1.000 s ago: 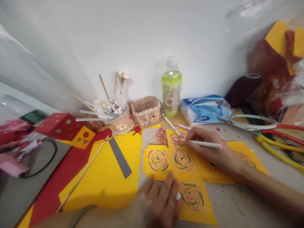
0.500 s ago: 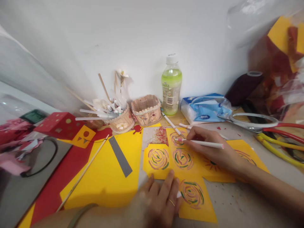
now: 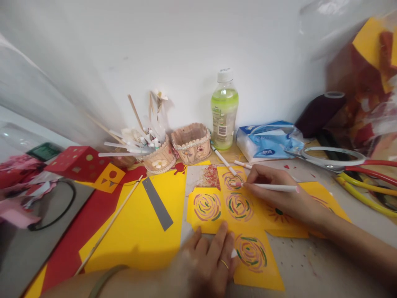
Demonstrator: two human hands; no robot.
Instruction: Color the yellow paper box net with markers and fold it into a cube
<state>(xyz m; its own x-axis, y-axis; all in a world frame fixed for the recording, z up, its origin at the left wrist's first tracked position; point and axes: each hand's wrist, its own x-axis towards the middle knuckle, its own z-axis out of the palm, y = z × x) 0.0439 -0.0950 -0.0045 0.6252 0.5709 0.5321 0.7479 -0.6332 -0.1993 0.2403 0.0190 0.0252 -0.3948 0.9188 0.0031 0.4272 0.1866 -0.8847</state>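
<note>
My right hand (image 3: 276,190) pinches a slim white marker (image 3: 277,188) with a pink end. The marker's tip is at the topmost swirl drawn on a yellow paper cutout (image 3: 271,278). Pink and green rings of strokes mark several panels of the cutout, and a sun-like figure is partly under my right hand. My left hand (image 3: 207,258), wearing a ring, lies with fingers spread on the cutout's lower left edge. A small white tip (image 3: 234,253) pokes out beside its fingers; what it belongs to is hidden.
Two more markers (image 3: 223,158) lie behind the cutout. Farther back stand a basket of pens (image 3: 158,159), another basket (image 3: 191,145), a green drink bottle (image 3: 224,111) and a tissue pack (image 3: 266,140). Scissors (image 3: 335,157) lie right; a grey strip (image 3: 157,205) and wooden stick (image 3: 111,223) left.
My right hand and its marker have shifted slightly to the right, with the tip still at the top swirl. My left hand has stayed in place.
</note>
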